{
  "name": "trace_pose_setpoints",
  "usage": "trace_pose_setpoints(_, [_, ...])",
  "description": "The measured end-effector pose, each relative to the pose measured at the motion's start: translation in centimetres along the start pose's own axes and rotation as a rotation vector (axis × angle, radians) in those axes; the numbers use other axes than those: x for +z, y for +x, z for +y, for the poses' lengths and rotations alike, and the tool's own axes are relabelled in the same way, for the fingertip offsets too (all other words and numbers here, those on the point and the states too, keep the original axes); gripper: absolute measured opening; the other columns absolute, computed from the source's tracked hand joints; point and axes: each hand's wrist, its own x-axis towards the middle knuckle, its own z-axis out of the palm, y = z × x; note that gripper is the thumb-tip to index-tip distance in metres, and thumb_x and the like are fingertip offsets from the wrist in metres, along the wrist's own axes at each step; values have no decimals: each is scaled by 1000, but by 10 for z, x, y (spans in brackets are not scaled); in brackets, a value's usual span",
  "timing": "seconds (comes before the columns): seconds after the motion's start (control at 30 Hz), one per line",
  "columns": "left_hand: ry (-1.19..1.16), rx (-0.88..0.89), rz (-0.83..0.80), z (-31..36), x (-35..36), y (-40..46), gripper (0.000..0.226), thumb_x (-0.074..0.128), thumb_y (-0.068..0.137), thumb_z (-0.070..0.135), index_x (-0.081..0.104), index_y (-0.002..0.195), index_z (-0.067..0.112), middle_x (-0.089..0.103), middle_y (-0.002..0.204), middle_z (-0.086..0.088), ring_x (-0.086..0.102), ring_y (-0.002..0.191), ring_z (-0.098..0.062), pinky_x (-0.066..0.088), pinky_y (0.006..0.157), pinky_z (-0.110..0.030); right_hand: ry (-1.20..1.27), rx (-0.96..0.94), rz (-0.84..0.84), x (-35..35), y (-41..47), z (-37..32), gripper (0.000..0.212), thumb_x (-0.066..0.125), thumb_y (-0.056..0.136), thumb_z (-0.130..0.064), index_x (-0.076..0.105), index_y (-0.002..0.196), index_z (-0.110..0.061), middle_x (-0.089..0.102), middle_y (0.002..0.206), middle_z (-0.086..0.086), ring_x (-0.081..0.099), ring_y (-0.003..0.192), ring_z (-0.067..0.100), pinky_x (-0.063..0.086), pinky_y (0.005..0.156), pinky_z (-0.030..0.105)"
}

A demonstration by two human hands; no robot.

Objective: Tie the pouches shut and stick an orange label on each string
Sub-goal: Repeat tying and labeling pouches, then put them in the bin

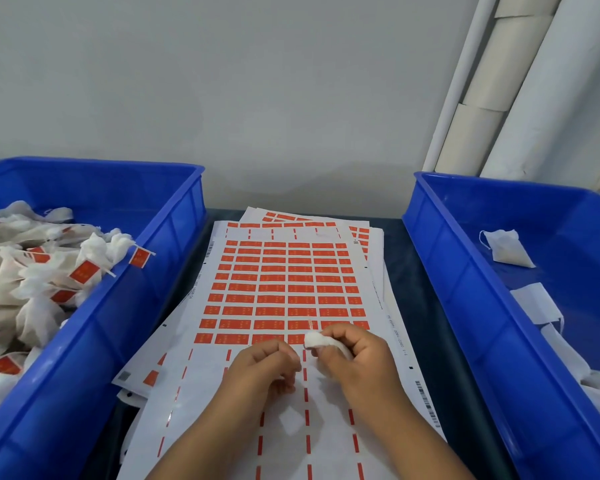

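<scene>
A sheet of orange labels [281, 282] lies on a stack of sheets between two blue bins. Over its near part my right hand [355, 358] grips a small white pouch [317, 339] by its gathered top, most of the pouch hidden in the fist. My left hand [264, 370] is curled just left of it, fingertips pinched together close to the pouch; a thin string there is too fine to make out. A faint orange strip [309, 322] shows just above the pouch.
The left blue bin [146, 271] holds several tied pouches with orange labels [84, 271]. The right blue bin [465, 271] holds several untied white pouches [504, 249]. White tubes [492, 81] lean against the wall at the back right.
</scene>
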Motion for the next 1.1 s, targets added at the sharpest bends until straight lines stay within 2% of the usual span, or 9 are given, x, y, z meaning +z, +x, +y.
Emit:
trace_pose_setpoints(0.1, [115, 109, 10, 1, 5, -6, 32, 61, 87, 11, 75, 67, 31, 67, 67, 12, 61, 68, -9, 46, 62, -16, 8, 12, 20, -2, 1, 1, 9, 69, 84, -22, 69, 84, -30, 68, 85, -25, 62, 86, -5, 51, 67, 8])
trace_pose_setpoints(0.2, [143, 242, 46, 3, 9, -10, 39, 65, 84, 11, 73, 65, 44, 69, 80, 24, 61, 81, 7, 48, 62, -9, 19, 48, -6, 0, 0, 1, 7, 69, 85, -23, 71, 85, -29, 69, 85, -23, 64, 86, -3, 54, 69, 12])
trace_pose_setpoints(0.4, [345, 523, 117, -3, 9, -9, 42, 72, 76, 7, 65, 78, 49, 67, 83, 24, 62, 83, 2, 49, 65, -9, 140, 177, -41, 5, 0, 0, 12, 67, 87, -20, 74, 79, -25, 73, 82, -12, 69, 85, 11, 59, 73, 24])
trace_pose_setpoints(0.57, [547, 660, 234, -10, 9, -7, 41, 80, 69, 12, 58, 73, 46, 58, 86, 40, 53, 89, 10, 44, 66, -2, 210, 242, -19, 5, 1, -2, 10, 68, 86, -20, 72, 78, -24, 71, 80, -21, 66, 82, 1, 51, 64, 12])
trace_pose_setpoints(0.73, [645, 763, 282, -12, 8, -4, 48, 82, 63, 17, 55, 79, 53, 54, 81, 34, 53, 90, 11, 42, 66, 2, 242, 266, -48, 6, 1, -4, 13, 68, 86, -19, 75, 76, -23, 74, 82, -10, 68, 89, 13, 57, 80, 28])
trace_pose_setpoints(0.83, [657, 808, 335, -12, 8, -3, 24, 74, 61, 28, 68, 82, 39, 52, 80, 35, 59, 71, 1, 43, 64, 2, 275, 288, -71, 6, 0, -4, 16, 67, 87, -18, 75, 74, -24, 74, 85, -9, 67, 94, 16, 56, 87, 35])
trace_pose_setpoints(0.93, [669, 790, 358, -13, 6, -2, 24, 67, 61, 34, 75, 82, 26, 51, 78, 34, 58, 67, 1, 42, 61, 2, 290, 314, -67, 5, 1, -4, 12, 68, 86, -18, 75, 76, -22, 73, 85, -12, 65, 96, 17, 55, 89, 35])
trace_pose_setpoints(1.03, [630, 765, 360, -13, 7, -2, 15, 72, 63, 32, 69, 76, 38, 52, 76, 33, 58, 80, 3, 40, 69, 3, 283, 333, -68, 7, 1, -4, 7, 68, 87, -18, 74, 84, -19, 74, 89, -10, 65, 98, 18, 55, 90, 38])
trace_pose_setpoints(1.1, [635, 743, 359, -15, 7, -2, 35, 81, 65, 23, 56, 68, 48, 53, 75, 31, 52, 90, 10, 41, 67, 1, 271, 328, -80, 7, 0, -4, 7, 68, 87, -19, 74, 85, -19, 74, 90, -9, 66, 96, 17, 57, 86, 33])
